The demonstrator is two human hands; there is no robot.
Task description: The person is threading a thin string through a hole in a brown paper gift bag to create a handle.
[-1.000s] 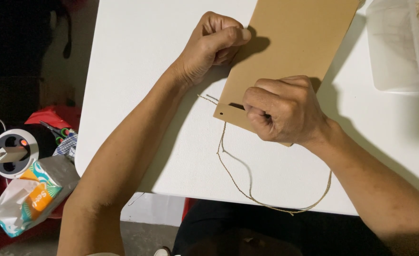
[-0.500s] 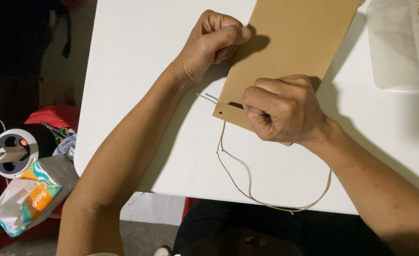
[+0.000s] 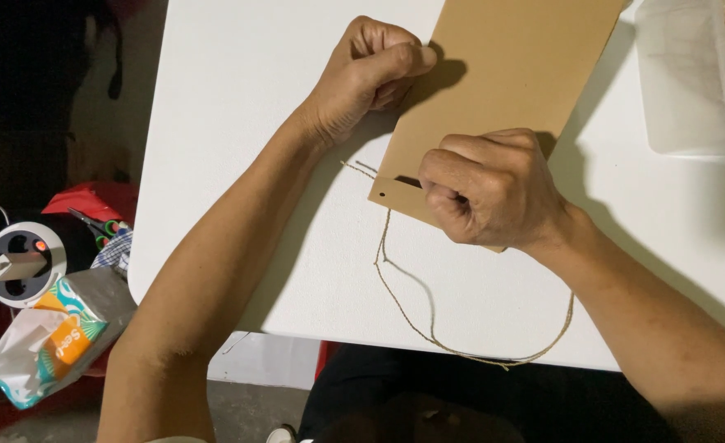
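We see the brown paper bag lying flat on the white table, our left hand fisted on its left edge. Our right hand pinches closed at the bag's near edge, from which the twine loops down toward the table's front edge.

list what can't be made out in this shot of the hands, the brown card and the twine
Head view only:
- What the right hand pinches: its curled fingers cover the brown card there.
- Where the twine ends: it runs under that fist.
- Whether the left hand grips the card edge or only presses on it: the knuckles hide the contact.
- The clear plastic tub: cut off by the right and top edges, contents unclear.
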